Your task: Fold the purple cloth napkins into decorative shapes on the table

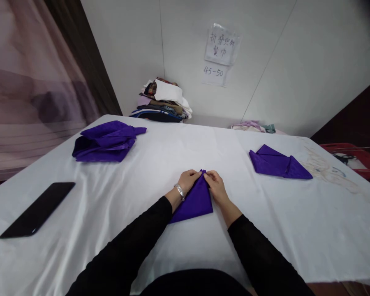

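A purple cloth napkin (195, 205) lies in front of me on the white tablecloth, its far end gathered into small pleats. My left hand (188, 180), with a silver bracelet at the wrist, pinches the gathered end from the left. From the right, my right hand (216, 186) grips the same end between thumb and fingers. The near part of the napkin spreads flat toward me, partly covered by my left wrist. Off to the right rests a folded purple napkin (277, 162) with pointed ends. At the far left sits a loose pile of purple napkins (107, 142).
A black flat tablet-like slab (38, 209) lies at the left on the white-covered table (265, 230). Behind the table stands a stack of folded clothes (163, 100). Papers with handwriting (222, 45) hang on the wall. A red basket (357, 158) is beyond the right edge.
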The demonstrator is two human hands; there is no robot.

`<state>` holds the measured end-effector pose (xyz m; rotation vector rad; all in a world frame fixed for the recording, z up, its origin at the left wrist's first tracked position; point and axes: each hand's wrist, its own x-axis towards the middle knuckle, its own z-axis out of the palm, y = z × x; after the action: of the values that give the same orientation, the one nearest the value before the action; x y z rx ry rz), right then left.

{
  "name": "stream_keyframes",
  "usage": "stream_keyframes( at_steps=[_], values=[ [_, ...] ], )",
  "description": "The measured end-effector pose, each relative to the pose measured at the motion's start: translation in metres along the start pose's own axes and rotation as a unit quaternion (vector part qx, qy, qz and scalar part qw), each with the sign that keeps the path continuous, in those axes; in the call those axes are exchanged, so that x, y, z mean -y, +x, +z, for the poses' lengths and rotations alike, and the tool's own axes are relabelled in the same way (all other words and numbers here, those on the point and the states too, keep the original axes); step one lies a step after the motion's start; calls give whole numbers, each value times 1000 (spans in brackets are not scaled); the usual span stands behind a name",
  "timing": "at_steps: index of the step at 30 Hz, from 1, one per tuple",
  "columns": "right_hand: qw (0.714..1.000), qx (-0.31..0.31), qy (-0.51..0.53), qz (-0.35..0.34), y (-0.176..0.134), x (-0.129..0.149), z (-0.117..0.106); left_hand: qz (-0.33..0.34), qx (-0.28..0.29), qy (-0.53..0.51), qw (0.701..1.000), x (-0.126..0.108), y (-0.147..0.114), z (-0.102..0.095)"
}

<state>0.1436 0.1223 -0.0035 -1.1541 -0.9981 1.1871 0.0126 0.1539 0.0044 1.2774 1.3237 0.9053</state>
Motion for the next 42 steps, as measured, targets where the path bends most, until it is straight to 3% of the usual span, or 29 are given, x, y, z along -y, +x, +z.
stream_keyframes(
  at_steps=[11,23,33,42],
  values=[
    [995,-3,-82,-65,-2,7,-1,23,7,-12,1000,-5,-4,-1],
    [997,-17,-50,-48,-3,11,0,41,-2,-11,999,-10,-9,0],
    [998,-35,-8,-53,-1,5,-2,39,-5,-78,996,-11,-11,3],
    [998,-9,-14,-61,-3,10,-2,35,4,-85,996,-10,-9,2]
  ],
)
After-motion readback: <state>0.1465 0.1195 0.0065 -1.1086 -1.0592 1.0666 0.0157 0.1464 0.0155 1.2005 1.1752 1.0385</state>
